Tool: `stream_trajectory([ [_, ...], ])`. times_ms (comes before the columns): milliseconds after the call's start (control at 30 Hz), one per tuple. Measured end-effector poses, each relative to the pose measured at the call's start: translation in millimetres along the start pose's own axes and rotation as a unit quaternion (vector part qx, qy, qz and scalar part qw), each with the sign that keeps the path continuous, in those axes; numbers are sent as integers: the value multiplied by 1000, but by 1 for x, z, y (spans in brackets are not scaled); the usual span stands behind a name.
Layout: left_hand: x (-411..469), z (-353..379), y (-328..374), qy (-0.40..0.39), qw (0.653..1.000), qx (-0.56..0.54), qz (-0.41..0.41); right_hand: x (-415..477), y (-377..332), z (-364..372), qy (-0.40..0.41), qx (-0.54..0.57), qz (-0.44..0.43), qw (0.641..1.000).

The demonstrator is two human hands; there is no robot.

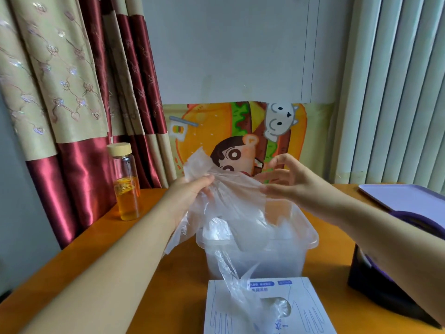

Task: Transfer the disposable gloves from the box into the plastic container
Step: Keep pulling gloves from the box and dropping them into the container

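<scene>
A clear disposable glove (226,189) is stretched above the translucent plastic container (310,239). My left hand (190,191) grips its left end, with crumpled film sticking up past the fingers. My right hand (286,182) pinches its right end between finger and thumb, the other fingers spread. Several more gloves lie bunched inside the container. The white glove box (224,309) lies at the near table edge, and another glove (240,285) trails up out of its oval opening.
A glass bottle (126,186) of orange liquid with a wooden cap stands at the left on the orange table (168,273). A purple tray (404,196) and a dark box (375,285) sit at the right. A cartoon poster (216,126) leans on the wall behind.
</scene>
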State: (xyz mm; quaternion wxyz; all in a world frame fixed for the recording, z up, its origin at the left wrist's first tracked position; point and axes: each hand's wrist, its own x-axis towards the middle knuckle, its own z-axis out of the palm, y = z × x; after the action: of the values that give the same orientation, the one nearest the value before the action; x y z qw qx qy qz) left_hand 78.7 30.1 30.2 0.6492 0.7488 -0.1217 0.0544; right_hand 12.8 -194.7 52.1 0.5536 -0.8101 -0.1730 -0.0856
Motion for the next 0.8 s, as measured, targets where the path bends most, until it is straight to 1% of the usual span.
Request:
stream_trajectory([
  [67,6,-1,-4,13,998,-48,-34,6,5,8,33,-89,-33,995],
  [100,9,-2,-8,20,996,-70,-49,8,8,11,39,-109,-48,992],
  [267,23,-11,-23,19,982,-153,-108,20,25,23,25,-89,-98,991],
  [367,31,-16,-31,21,969,-208,-133,27,24,30,11,-131,-122,984],
  [467,38,-19,-38,20,964,-223,-140,35,14,38,-24,-215,-136,967],
  [533,40,-21,-41,18,963,-227,-141,44,10,43,-33,-243,-136,960],
  [667,41,-32,-48,-25,967,-212,-137,60,0,48,-3,-278,-119,953],
  [700,39,-36,-50,-25,969,-203,-140,62,-3,47,-3,-287,-113,951],
  [733,38,-42,-54,-9,971,-189,-144,63,-6,45,-12,-299,-106,948],
  [800,34,-58,-65,31,969,-187,-157,64,-8,44,-54,-333,-84,938],
])
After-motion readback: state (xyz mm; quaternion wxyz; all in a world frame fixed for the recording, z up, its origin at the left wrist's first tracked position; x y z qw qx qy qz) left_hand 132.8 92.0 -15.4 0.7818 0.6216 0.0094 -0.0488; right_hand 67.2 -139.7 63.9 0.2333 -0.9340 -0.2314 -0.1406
